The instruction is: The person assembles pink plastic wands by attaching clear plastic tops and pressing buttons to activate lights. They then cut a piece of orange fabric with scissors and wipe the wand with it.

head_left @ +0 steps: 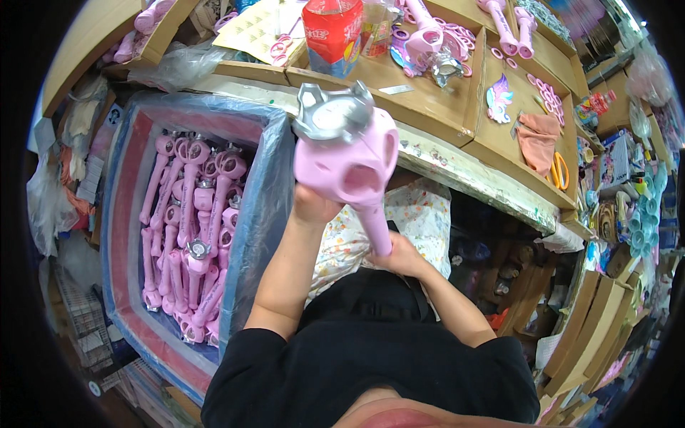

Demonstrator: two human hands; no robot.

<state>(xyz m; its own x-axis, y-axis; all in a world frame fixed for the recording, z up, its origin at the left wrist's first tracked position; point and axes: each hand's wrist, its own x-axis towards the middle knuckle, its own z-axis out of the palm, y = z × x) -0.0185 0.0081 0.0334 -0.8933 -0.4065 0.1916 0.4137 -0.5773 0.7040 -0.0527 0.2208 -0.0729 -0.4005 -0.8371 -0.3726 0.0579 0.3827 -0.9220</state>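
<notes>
A pink toy wand (344, 167) is held up in front of me, its big hollow head toward the far side and its handle slanting back toward me. A silver crown-shaped piece (333, 114) sits on top of the head. My left hand (315, 206) is closed under the head, its fingers partly hidden behind it. Around the lower end of the handle, my right hand (401, 255) is closed. Left of me stands a plastic-lined blue and red bin (275, 160) holding many similar pink wands (187, 200), some with silver tops.
Beyond the wand, a worktable carries shallow cardboard trays (446, 118) with pink rings, a winged ornament (499, 98), a peach cloth (538, 143) and orange-handled scissors (560, 171). A red and blue container (333, 36) stands at the back. Cardboard boxes (599, 328) are stacked right.
</notes>
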